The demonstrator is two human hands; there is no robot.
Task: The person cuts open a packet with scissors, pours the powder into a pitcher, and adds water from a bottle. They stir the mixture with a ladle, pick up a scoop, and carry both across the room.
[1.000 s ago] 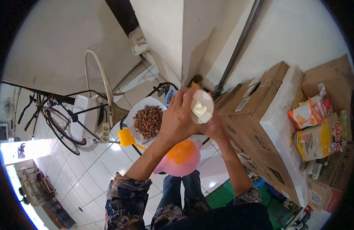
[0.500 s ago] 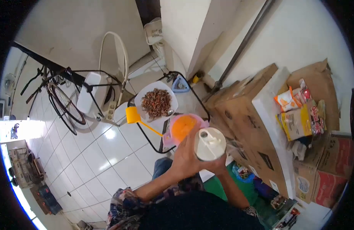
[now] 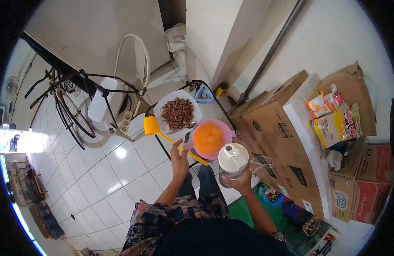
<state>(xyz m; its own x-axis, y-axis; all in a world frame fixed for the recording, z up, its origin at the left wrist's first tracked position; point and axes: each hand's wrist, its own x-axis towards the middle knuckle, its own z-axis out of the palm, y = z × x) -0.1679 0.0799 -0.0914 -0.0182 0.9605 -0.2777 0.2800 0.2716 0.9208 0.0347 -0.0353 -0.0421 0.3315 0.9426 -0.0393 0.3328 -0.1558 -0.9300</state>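
Note:
In my right hand (image 3: 240, 180) is a clear bottle with a cream flip-spout lid (image 3: 233, 160), held upright with the fingers around its body. My left hand (image 3: 179, 160) has its fingers stretched out, close to the handle of a yellow ladle (image 3: 175, 144) and the grip of a pink bowl (image 3: 228, 129). Orange contents (image 3: 207, 138) fill the pink bowl. The ladle lies across the bowl's near side, its cup to the left. Beyond them a white plate (image 3: 197, 106) bears a heap of small reddish-brown pieces (image 3: 177, 113) and a spoon.
A blue triangular dish (image 3: 203, 94) sits at the small black-framed table's far corner. Tall cardboard boxes (image 3: 273, 132) stand close on the right, with snack packets (image 3: 333, 126) beyond. A bicycle (image 3: 71, 111) and a power strip (image 3: 126, 121) are to the left on white tiles.
My left hand has left the bottle's lid and moved left to the ladle handle and bowl grip. The right hand keeps the bottle, now a little lower in view.

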